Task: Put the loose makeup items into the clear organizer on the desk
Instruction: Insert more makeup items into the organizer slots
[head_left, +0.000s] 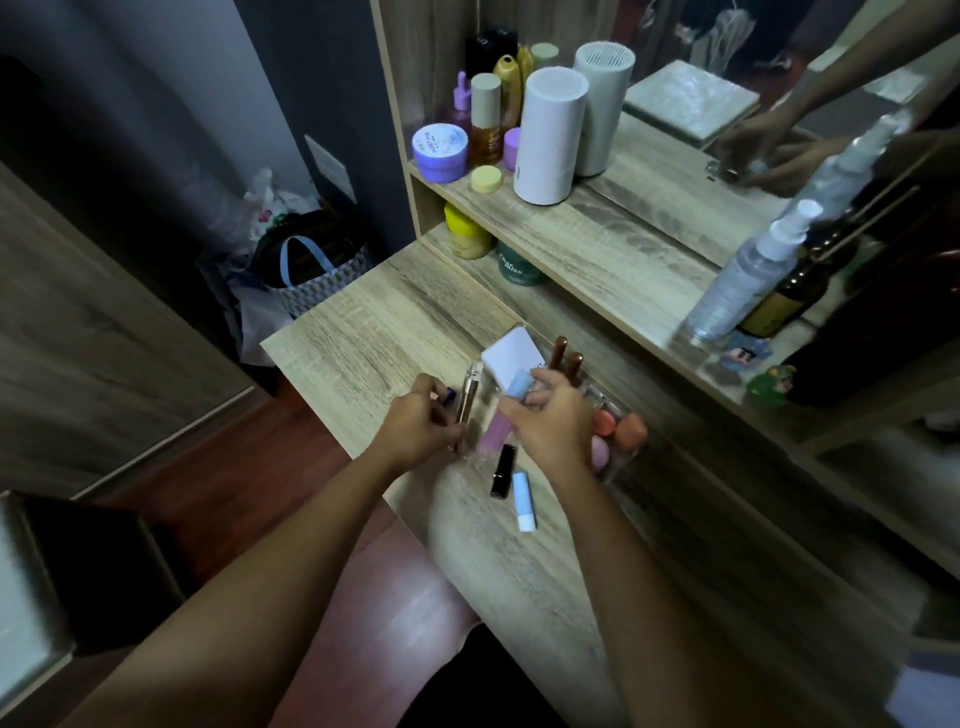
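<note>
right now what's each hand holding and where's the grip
Right hand grips a light blue tube by its lower end. Left hand pinches a small dark blue item; grip point unclear.

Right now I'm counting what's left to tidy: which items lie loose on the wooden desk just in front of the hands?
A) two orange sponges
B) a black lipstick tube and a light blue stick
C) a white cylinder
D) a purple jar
B: the black lipstick tube and light blue stick lie side by side on the wooden desk, outside the clear organizer.

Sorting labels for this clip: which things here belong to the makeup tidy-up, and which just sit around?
Job: clear organizer, black lipstick, blue-capped tube, pink tube, left hand, right hand.

Bystanders: white cylinder, purple jar, spray bottle, bag.
</note>
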